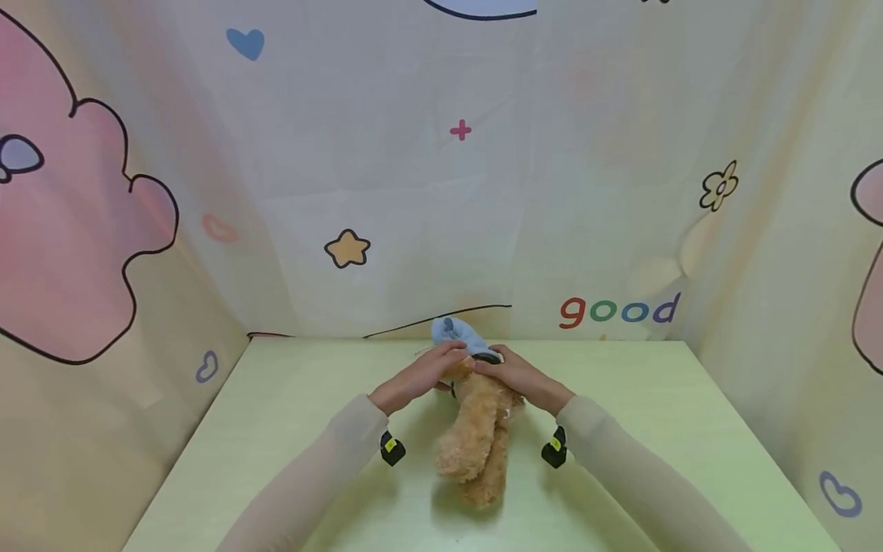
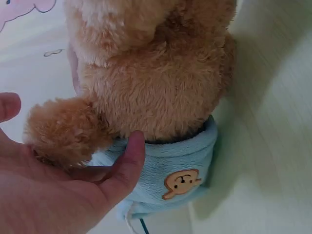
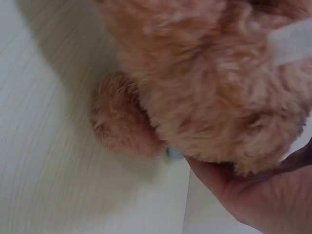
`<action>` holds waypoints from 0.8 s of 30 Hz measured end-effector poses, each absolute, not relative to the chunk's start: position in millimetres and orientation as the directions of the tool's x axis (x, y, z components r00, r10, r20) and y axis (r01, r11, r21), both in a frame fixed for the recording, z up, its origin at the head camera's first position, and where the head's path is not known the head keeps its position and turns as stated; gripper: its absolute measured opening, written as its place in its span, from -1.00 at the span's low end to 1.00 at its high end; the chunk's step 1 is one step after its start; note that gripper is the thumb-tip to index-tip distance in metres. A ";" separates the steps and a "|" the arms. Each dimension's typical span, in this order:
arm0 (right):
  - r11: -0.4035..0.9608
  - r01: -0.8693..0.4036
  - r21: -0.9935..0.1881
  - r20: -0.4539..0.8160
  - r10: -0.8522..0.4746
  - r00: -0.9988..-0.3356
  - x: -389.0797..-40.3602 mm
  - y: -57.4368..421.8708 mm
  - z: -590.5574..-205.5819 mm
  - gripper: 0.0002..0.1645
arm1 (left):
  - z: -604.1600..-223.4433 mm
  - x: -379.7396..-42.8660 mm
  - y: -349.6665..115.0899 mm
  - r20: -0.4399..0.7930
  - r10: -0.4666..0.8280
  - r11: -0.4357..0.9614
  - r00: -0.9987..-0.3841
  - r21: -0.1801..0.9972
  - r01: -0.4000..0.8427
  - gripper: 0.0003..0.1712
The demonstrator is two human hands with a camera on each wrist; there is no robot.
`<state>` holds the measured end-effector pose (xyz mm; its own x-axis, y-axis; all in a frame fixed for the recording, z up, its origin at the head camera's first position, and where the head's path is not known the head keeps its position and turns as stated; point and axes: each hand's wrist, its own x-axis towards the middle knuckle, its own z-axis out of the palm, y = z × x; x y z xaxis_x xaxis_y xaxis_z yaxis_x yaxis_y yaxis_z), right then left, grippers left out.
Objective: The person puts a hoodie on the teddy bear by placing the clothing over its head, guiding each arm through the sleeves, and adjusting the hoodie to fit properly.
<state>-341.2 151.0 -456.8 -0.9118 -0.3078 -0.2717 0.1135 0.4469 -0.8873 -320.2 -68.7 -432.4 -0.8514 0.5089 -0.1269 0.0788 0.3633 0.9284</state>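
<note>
A tan plush toy (image 1: 469,437) lies on the table with its legs toward me. A light blue fleece garment (image 2: 168,170) with a bear-face patch and a white cord covers its far end; a dark lining shows at the rim. My left hand (image 1: 422,374) holds the toy's left side. In the left wrist view, that hand (image 2: 73,190) curves round a fluffy part, its thumb touching the garment's rim. On the other side my right hand (image 1: 520,374) grips the toy near the garment. Fur hides most of that hand's fingers (image 3: 214,175) in the right wrist view.
A pale green tabletop (image 1: 310,429) lies under the toy. Printed cloth walls stand at the back (image 1: 386,153) and both sides. Each wrist wears a small black device, one on the left wrist (image 1: 392,448) and one on the right wrist (image 1: 555,448).
</note>
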 end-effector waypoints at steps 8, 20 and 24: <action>0.438 0.142 -0.888 -0.292 -0.296 -0.909 -345.2 154.8 -461.2 -0.09 | -464.2 -336.3 -85.6 -0.017 0.377 0.278 -0.926 0.956 0.096 -0.56; 0.578 0.030 -0.815 -0.230 -0.276 -0.933 -339.0 139.7 -458.4 -0.02 | -495.3 -328.4 -89.6 -0.143 0.339 0.337 -0.930 0.941 -0.022 -0.55; 0.450 0.103 -0.887 -0.244 -0.268 -0.932 -340.8 149.6 -467.1 -0.07 | -488.3 -322.6 -85.1 -0.088 0.328 0.317 -0.941 0.948 0.022 -0.54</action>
